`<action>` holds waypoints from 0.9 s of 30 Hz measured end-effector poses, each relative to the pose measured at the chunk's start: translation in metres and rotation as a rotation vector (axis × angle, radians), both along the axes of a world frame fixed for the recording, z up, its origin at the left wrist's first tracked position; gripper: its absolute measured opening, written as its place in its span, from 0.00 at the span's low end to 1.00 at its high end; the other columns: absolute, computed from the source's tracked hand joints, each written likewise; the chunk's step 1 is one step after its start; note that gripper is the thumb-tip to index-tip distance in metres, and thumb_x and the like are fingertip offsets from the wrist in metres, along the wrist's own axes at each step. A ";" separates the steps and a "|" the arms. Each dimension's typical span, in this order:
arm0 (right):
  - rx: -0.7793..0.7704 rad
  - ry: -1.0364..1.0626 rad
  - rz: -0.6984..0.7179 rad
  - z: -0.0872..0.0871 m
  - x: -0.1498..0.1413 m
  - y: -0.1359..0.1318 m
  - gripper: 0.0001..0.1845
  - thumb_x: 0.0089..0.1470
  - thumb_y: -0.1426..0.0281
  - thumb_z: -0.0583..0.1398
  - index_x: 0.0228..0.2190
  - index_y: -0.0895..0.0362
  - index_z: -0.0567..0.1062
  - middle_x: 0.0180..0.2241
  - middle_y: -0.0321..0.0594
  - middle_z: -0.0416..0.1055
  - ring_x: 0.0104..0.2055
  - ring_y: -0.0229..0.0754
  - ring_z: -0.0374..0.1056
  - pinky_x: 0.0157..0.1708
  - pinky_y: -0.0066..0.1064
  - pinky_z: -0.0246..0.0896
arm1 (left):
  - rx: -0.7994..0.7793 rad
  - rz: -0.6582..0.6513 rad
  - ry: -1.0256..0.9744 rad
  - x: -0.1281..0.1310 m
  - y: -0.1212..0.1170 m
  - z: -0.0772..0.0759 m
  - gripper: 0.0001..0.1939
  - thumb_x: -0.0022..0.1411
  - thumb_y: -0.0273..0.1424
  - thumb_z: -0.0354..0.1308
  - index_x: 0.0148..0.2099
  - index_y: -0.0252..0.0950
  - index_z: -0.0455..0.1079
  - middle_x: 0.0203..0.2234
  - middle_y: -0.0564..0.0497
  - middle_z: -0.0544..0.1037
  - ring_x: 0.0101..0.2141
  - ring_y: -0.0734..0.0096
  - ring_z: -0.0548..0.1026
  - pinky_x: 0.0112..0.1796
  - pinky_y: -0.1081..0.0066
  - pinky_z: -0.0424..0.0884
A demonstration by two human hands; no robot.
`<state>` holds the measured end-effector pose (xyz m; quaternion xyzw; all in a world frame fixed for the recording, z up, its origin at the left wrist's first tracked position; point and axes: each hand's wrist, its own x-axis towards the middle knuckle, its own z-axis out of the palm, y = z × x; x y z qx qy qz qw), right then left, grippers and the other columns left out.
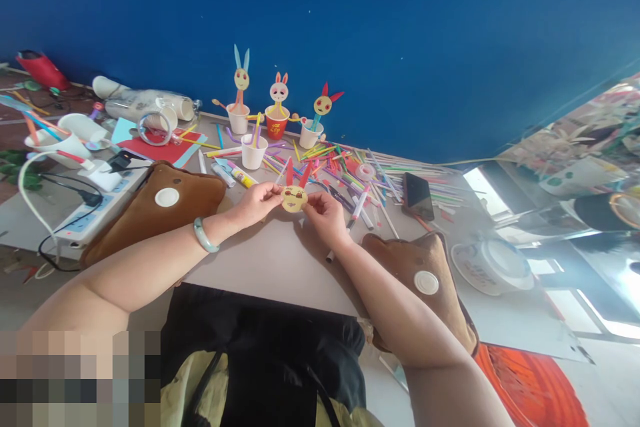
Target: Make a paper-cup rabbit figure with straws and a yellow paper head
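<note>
A round, yellowish paper rabbit face [294,199] with red ears and a drawn face is held upright above the table. My left hand [256,205] pinches its left edge, and my right hand [326,219] grips the right edge. Behind it, a white paper cup [254,153] has purple and yellow straws sticking out. Farther back stand three finished-looking rabbit figures in cups: one with blue ears [241,79], one with pink ears [279,91] in a red cup [277,125], and one with red ears [323,105].
Colored straws [345,167] and markers [361,203] litter the table's back. Brown cushions [175,223] lie beside both arms. A power strip [107,203] with cables is at left, near a tape roll [141,128]. A phone [417,195] lies at right. A blue wall [350,27] rises behind.
</note>
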<state>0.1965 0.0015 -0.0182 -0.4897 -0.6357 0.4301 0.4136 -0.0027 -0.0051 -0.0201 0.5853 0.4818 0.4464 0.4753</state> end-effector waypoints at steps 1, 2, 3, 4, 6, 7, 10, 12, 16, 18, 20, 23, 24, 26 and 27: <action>-0.001 0.001 0.003 0.000 0.000 0.000 0.12 0.46 0.61 0.63 0.31 0.56 0.72 0.28 0.37 0.73 0.24 0.36 0.62 0.26 0.30 0.58 | -0.005 0.002 -0.005 0.000 0.000 0.001 0.11 0.57 0.39 0.60 0.37 0.36 0.72 0.33 0.49 0.82 0.35 0.66 0.80 0.39 0.69 0.76; -0.002 0.000 0.004 0.000 0.000 0.000 0.12 0.46 0.61 0.63 0.31 0.56 0.72 0.29 0.37 0.73 0.24 0.36 0.62 0.26 0.30 0.58 | -0.010 0.007 -0.009 0.000 -0.001 0.001 0.11 0.57 0.39 0.60 0.37 0.36 0.72 0.33 0.49 0.82 0.35 0.66 0.80 0.39 0.69 0.76; -0.001 0.000 0.006 0.000 0.000 0.000 0.12 0.46 0.61 0.63 0.30 0.56 0.72 0.29 0.37 0.73 0.25 0.36 0.62 0.26 0.30 0.58 | -0.015 0.010 -0.010 0.000 -0.001 0.002 0.12 0.57 0.40 0.60 0.37 0.36 0.72 0.34 0.49 0.81 0.35 0.66 0.80 0.39 0.69 0.76; -0.001 -0.001 0.007 0.000 0.000 0.000 0.12 0.46 0.61 0.63 0.30 0.56 0.72 0.29 0.37 0.73 0.25 0.36 0.63 0.26 0.30 0.58 | -0.019 0.011 -0.009 0.000 -0.001 0.003 0.12 0.57 0.40 0.60 0.37 0.36 0.72 0.34 0.49 0.81 0.36 0.66 0.80 0.39 0.69 0.76; -0.001 -0.003 0.009 0.000 0.000 0.001 0.12 0.46 0.61 0.63 0.30 0.56 0.72 0.28 0.37 0.74 0.25 0.36 0.63 0.26 0.30 0.58 | -0.021 0.007 0.003 0.000 -0.002 0.004 0.13 0.58 0.42 0.59 0.37 0.36 0.71 0.34 0.49 0.81 0.36 0.65 0.80 0.39 0.68 0.76; 0.000 -0.006 0.009 0.000 0.000 0.001 0.12 0.46 0.61 0.63 0.30 0.56 0.72 0.28 0.37 0.74 0.25 0.35 0.63 0.26 0.29 0.58 | -0.019 0.006 0.011 0.000 -0.002 0.004 0.14 0.58 0.42 0.59 0.37 0.36 0.71 0.34 0.49 0.81 0.36 0.65 0.80 0.39 0.68 0.76; 0.004 -0.015 0.011 0.000 0.000 0.001 0.12 0.46 0.61 0.63 0.30 0.56 0.72 0.28 0.37 0.73 0.24 0.35 0.62 0.25 0.29 0.57 | -0.011 0.009 0.038 0.000 -0.002 0.004 0.14 0.59 0.43 0.58 0.37 0.36 0.71 0.33 0.49 0.81 0.36 0.65 0.79 0.39 0.68 0.75; 0.008 -0.017 0.014 -0.001 0.000 0.001 0.12 0.46 0.61 0.63 0.30 0.56 0.72 0.28 0.37 0.73 0.24 0.35 0.61 0.25 0.29 0.56 | -0.012 0.007 0.059 -0.001 -0.002 0.003 0.15 0.59 0.43 0.57 0.37 0.36 0.71 0.33 0.49 0.81 0.35 0.65 0.79 0.38 0.68 0.75; 0.010 -0.015 0.024 -0.003 0.000 0.001 0.12 0.46 0.61 0.63 0.30 0.56 0.72 0.28 0.36 0.72 0.24 0.35 0.61 0.25 0.29 0.56 | 0.007 0.005 0.087 -0.001 -0.002 0.001 0.14 0.60 0.42 0.56 0.37 0.36 0.71 0.32 0.49 0.80 0.34 0.66 0.78 0.37 0.69 0.74; 0.013 -0.018 0.024 -0.002 0.000 0.001 0.12 0.46 0.61 0.63 0.31 0.56 0.73 0.28 0.36 0.72 0.24 0.35 0.62 0.25 0.29 0.57 | 0.019 0.006 0.094 -0.002 -0.001 0.000 0.14 0.60 0.42 0.56 0.37 0.36 0.71 0.31 0.50 0.79 0.33 0.67 0.77 0.36 0.70 0.73; 0.016 -0.022 0.022 -0.002 0.000 0.001 0.12 0.46 0.61 0.63 0.31 0.56 0.73 0.28 0.36 0.72 0.24 0.35 0.61 0.25 0.29 0.56 | 0.021 0.002 0.092 -0.002 -0.001 -0.001 0.13 0.61 0.42 0.56 0.36 0.36 0.70 0.30 0.51 0.79 0.32 0.68 0.76 0.35 0.71 0.73; 0.017 -0.026 0.020 -0.001 0.000 0.001 0.11 0.46 0.62 0.62 0.31 0.56 0.72 0.27 0.36 0.72 0.23 0.34 0.60 0.25 0.29 0.55 | 0.018 -0.008 0.082 -0.003 0.000 -0.002 0.13 0.62 0.42 0.56 0.36 0.37 0.70 0.29 0.52 0.78 0.32 0.69 0.76 0.35 0.72 0.72; 0.017 -0.028 0.017 -0.001 0.000 0.001 0.11 0.46 0.62 0.62 0.31 0.56 0.72 0.27 0.35 0.71 0.23 0.34 0.60 0.25 0.29 0.55 | 0.022 -0.009 0.083 -0.003 0.000 -0.003 0.13 0.62 0.42 0.55 0.36 0.37 0.70 0.29 0.52 0.78 0.32 0.69 0.76 0.35 0.72 0.72; 0.017 -0.029 0.013 0.000 0.000 0.001 0.11 0.46 0.62 0.62 0.30 0.56 0.72 0.27 0.35 0.71 0.23 0.34 0.59 0.24 0.29 0.54 | 0.033 -0.011 0.087 -0.003 0.000 -0.003 0.14 0.62 0.43 0.55 0.36 0.37 0.70 0.29 0.52 0.77 0.32 0.69 0.75 0.35 0.72 0.71; 0.017 -0.030 0.013 0.000 0.000 0.001 0.11 0.45 0.62 0.62 0.30 0.56 0.72 0.27 0.35 0.71 0.23 0.34 0.58 0.24 0.29 0.53 | 0.037 -0.012 0.091 -0.003 0.000 -0.003 0.14 0.62 0.43 0.55 0.36 0.37 0.70 0.29 0.52 0.77 0.32 0.69 0.75 0.34 0.72 0.71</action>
